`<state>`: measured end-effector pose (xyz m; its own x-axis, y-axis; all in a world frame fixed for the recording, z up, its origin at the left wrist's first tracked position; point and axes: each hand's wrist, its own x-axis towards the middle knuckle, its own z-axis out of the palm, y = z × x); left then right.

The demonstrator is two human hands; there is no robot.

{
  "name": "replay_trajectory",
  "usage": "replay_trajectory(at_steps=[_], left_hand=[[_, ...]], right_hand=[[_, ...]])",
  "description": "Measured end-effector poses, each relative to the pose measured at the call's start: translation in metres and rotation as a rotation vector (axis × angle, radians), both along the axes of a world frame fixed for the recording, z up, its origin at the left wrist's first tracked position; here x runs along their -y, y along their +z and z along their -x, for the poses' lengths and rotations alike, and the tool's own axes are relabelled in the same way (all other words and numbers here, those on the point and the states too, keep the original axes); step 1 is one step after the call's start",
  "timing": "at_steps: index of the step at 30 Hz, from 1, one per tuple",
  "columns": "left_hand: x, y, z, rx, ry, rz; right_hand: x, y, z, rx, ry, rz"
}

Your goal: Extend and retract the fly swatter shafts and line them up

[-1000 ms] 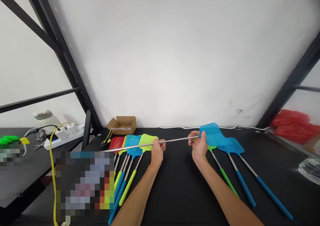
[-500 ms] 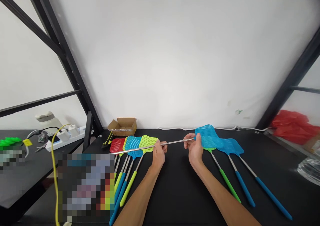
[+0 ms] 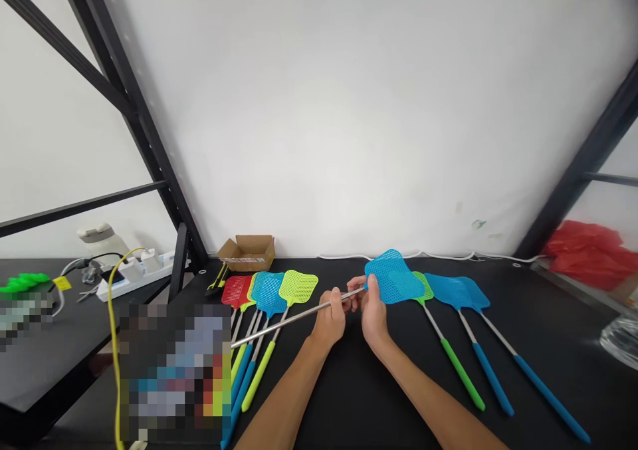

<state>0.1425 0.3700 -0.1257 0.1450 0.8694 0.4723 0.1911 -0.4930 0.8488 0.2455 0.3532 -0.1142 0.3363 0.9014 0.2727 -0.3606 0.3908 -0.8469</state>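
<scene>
A blue fly swatter (image 3: 393,277) with a thin metal rod is held aslant above the black table. My left hand (image 3: 331,317) is closed around its rod. My right hand (image 3: 373,310) grips the swatter where the rod meets the blue head, thumb on the mesh. The rod's lower left end is hidden by a blurred patch. On the right lie a green fly swatter (image 3: 461,370) and two blue ones, the nearer being a blue fly swatter (image 3: 491,373). To the left, a yellow-green fly swatter (image 3: 299,286) lies beside several overlapping blue, yellow and red ones.
An open cardboard box (image 3: 249,254) stands against the wall. A black and yellow tool (image 3: 218,278) lies beside it. Farther left are a white power strip (image 3: 144,270) and a hanging yellow cable (image 3: 113,343). A red plastic bag (image 3: 588,250) is at the right.
My hands have come closer together. The right hand has brought the blue swatter head left and slightly down, and the rod now slopes more steeply toward the lower left.
</scene>
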Motion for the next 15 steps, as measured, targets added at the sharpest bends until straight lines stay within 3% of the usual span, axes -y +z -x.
replay_trajectory(at_steps=[9,15], left_hand=[[-0.001,0.005,0.001,-0.053,-0.113,0.0],[-0.007,0.013,-0.001,0.026,-0.219,0.178]], right_hand=[[0.001,0.001,0.0,0.052,0.015,0.028],[-0.007,0.01,-0.007,-0.215,0.031,0.093]])
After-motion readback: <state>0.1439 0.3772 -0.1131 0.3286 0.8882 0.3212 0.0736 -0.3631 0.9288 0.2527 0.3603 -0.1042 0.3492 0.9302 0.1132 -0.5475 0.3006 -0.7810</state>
